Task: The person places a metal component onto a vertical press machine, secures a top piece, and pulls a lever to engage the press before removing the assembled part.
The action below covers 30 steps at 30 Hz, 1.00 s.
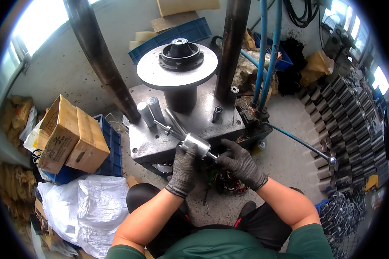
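Both my hands wear dark grey gloves. Closed around a silver rotor with a shaft is my left hand, its fingers on the cylindrical body. My right hand pinches the lower right end of the shaft. The rotor is tilted, held over the front edge of a metal press base. Its other shaft end points up left toward two grey cylinders standing on the base. Near them a metal tube leans or lies. A short dark cylinder stands at the right.
A round metal plate carries a black flanged part. Dark columns flank it. A blue lever with a ball end reaches out right. Cardboard boxes and a white sack lie left; stacked metal cylinders stand right.
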### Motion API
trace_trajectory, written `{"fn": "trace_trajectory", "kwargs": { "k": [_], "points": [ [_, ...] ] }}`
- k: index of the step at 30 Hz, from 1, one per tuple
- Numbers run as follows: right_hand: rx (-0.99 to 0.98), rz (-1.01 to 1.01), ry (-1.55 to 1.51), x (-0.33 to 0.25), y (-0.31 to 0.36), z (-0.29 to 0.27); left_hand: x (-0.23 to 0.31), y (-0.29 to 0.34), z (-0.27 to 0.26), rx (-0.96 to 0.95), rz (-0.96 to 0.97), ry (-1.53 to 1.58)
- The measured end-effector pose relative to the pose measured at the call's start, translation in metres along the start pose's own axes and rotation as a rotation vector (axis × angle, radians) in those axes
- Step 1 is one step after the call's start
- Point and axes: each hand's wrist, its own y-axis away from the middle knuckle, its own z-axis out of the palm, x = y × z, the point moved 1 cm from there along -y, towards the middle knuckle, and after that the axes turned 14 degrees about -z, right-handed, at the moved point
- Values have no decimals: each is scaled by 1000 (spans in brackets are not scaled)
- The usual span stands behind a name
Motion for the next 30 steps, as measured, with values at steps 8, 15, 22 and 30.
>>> {"fn": "trace_trajectory", "kwargs": {
  "k": [8,15,22,30],
  "points": [
    [-187,-273,511,4,26,-5,-15,18,6,-21,-125,-164],
    [-373,-581,883,-77,48,-43,-50,18,-10,-56,-327,-273],
    [-172,-566,1457,-179,89,-125,-49,18,-3,12,-385,-267],
    [-2,138,1304,-215,120,-171,-40,-3,-11,104,-391,-198]
  ]
}}
